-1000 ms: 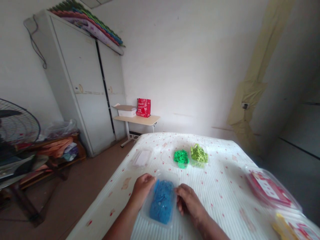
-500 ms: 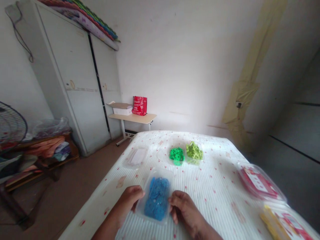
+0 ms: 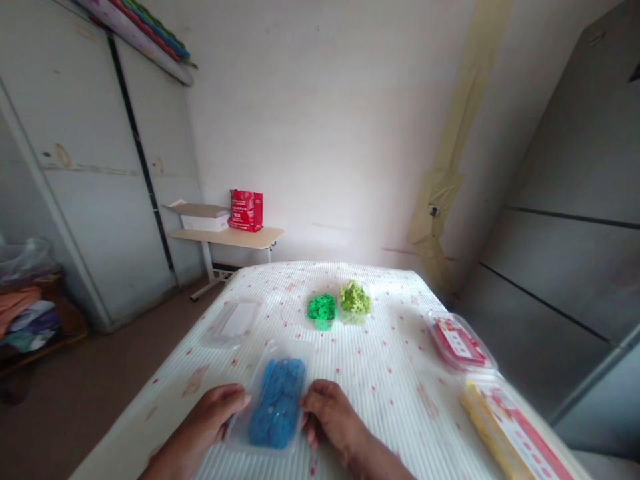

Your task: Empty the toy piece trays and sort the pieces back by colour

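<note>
- Clear rectangular plastic tub of flat blue pieces (image 3: 243,432) seen between the hands, on or just above the white ribbed, red-dotted tablecloth (image 3: 400,393); slight lift can't be ruled out.
- Left hand (image 3: 217,410): clamped on the blue tub's left side, thumb at the rim.
- Right hand (image 3: 330,413): bent fingers clamped on the blue tub's right side; hands held apart.
- Change: left hand was placed near the blue tub's far left corner a second ago, now shifted nearer along that side; right hand kept at its side.
- Meaning: blue tub judged steadied evenly from both sides. Lid on or off cannot be told.
- Beyond the blue tub, rightward: clear plastic tub of bright green round pieces (image 3: 324,326) and clear plastic tub of lime-green pieces (image 3: 356,320).
- Beyond the blue tub, leftward: flat clear plastic container with white rectangle (image 3: 239,320).
- Well right of the blue tub: clear plastic pack with red contents (image 3: 461,342); nearer, yellow-filled pack with printed label (image 3: 515,427).
</note>
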### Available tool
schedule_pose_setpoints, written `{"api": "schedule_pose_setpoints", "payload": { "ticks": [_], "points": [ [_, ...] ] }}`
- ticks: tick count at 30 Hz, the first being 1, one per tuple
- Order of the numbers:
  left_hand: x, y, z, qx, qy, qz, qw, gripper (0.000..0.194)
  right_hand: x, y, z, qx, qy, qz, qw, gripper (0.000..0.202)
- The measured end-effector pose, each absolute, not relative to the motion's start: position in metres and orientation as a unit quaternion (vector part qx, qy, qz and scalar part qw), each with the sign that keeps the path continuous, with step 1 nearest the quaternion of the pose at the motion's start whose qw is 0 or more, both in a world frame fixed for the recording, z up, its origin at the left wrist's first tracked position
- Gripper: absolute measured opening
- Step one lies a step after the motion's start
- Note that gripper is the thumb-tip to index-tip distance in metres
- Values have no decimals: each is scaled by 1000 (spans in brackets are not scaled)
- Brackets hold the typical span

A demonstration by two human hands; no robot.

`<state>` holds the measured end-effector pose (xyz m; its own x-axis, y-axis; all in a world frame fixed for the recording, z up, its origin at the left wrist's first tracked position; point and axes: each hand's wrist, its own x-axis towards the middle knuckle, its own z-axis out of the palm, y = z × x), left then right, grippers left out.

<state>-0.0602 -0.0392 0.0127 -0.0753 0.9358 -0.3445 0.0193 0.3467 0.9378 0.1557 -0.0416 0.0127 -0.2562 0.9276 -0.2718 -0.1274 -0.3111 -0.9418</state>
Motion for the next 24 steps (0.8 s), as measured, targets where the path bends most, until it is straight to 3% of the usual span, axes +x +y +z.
{"api": "schedule_pose_setpoints", "payload": {
  "ticks": [9, 18, 24],
  "points": [
    [-32, -55, 38, 431, 503, 359, 657, 36, 184, -62, 29, -524, -490, 637, 280, 27],
    [30, -50, 25, 449, 415, 368, 700, 47, 247, -61, 50, -594, -492, 561, 301, 14],
    [54, -44, 3, 455, 453, 348, 684, 59, 303, -55, 85, -577, -478, 570, 337, 21]
  ]
}}
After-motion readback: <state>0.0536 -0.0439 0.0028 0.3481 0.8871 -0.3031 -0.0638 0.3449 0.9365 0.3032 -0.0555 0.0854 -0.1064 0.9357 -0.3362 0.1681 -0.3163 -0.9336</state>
